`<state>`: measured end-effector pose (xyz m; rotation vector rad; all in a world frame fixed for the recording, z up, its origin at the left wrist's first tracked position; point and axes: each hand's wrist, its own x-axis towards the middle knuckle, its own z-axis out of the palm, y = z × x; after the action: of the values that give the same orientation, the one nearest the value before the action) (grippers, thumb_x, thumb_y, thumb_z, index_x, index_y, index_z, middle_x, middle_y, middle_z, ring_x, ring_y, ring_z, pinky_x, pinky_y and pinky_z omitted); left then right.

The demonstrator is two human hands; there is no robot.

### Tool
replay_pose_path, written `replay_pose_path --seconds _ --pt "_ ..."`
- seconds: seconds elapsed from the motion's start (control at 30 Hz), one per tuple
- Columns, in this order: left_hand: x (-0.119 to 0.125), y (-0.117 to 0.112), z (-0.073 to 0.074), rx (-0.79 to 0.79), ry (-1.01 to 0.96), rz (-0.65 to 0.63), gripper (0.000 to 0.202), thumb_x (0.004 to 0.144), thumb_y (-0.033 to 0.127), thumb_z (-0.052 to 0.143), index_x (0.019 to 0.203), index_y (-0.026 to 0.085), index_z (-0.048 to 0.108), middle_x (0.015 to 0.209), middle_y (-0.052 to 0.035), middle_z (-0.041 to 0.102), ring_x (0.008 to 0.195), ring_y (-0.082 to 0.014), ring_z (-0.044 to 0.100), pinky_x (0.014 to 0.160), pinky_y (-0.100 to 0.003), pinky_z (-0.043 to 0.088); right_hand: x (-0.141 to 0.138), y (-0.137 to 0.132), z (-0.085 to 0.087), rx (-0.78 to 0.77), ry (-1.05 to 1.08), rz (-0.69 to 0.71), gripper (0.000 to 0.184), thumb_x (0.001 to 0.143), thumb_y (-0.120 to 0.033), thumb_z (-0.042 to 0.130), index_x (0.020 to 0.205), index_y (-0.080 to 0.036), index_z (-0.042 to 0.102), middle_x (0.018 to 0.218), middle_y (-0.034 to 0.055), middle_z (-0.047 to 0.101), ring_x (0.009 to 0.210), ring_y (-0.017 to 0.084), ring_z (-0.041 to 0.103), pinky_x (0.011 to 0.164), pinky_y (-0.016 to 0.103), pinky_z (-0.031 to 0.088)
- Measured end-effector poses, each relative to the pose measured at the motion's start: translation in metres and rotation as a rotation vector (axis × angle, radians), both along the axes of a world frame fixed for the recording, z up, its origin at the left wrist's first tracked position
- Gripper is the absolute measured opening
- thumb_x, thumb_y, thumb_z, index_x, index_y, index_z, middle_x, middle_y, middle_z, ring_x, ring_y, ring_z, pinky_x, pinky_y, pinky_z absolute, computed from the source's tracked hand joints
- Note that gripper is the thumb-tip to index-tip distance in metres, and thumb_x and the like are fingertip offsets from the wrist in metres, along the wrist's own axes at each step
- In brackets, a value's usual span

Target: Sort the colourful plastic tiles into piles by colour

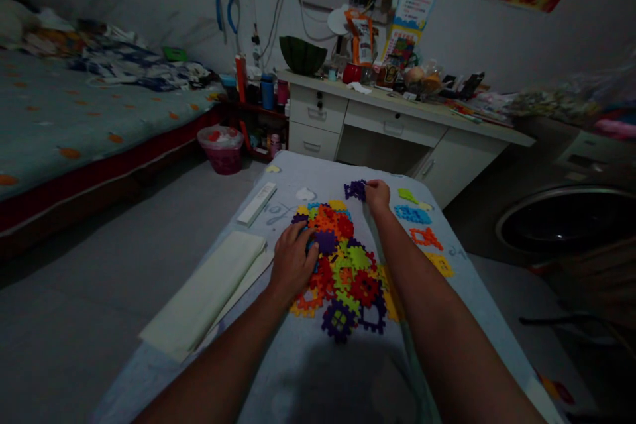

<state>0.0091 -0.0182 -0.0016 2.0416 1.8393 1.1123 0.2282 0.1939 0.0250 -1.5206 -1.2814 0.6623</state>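
Observation:
A heap of colourful interlocking plastic tiles (344, 273) lies in the middle of the cloth-covered table (298, 377). My left hand (294, 255) rests on the heap's left edge, fingers spread, beside a purple tile (325, 242). Beyond the heap, my right hand (377, 195) pinches the right end of some dark purple tiles (354, 189) near the table's far edge. Along the right side lie separate groups of tiles: green (408, 195), blue (412, 214), orange (426, 237) and yellow (440, 264).
On the table's left side are a folded pale cloth or paper (211, 288) and a long white box (257, 203). A cluttered white desk (318, 116) stands behind. The bed (99, 126) is at left, a pink bin (222, 152) beside it, and a washing machine (556, 179) at right.

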Motion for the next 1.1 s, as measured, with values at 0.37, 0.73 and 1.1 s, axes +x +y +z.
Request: replay_pose_path --seconds 0.37,0.73,1.1 --pt "0.000 0.001 0.000 0.010 -0.012 -0.008 0.038 0.092 0.031 0.048 0.125 0.017 0.060 0.137 -0.0128 0.055 0.130 -0.0294 0.046 0.112 -0.051 0.037 -0.036 -0.034 0.001 -0.121 -0.667 0.634 0.048 0.072 0.001 0.050 0.110 -0.019 0.071 0.121 0.0069 0.070 0.113 0.021 0.063 0.103 0.033 0.044" --pt "0.000 0.000 0.003 0.014 -0.009 0.017 0.039 0.094 0.037 0.045 0.124 0.017 0.060 0.136 -0.0126 0.054 0.129 -0.0292 0.047 0.112 -0.049 0.037 -0.024 -0.052 0.008 -0.036 -0.582 0.610 0.041 0.065 -0.008 0.069 0.105 -0.016 0.071 0.093 0.0025 0.065 0.081 0.014 0.058 0.079 0.027 0.047" --pt "0.000 0.000 0.009 0.007 -0.008 0.007 0.039 0.093 0.040 0.044 0.121 0.020 0.062 0.134 -0.0120 0.056 0.128 -0.0301 0.049 0.110 -0.049 0.039 -0.016 -0.086 0.028 0.031 -0.148 0.489 0.008 0.067 -0.017 0.062 0.075 -0.017 0.062 0.072 -0.0028 0.061 0.068 0.012 0.054 0.066 0.023 0.043"
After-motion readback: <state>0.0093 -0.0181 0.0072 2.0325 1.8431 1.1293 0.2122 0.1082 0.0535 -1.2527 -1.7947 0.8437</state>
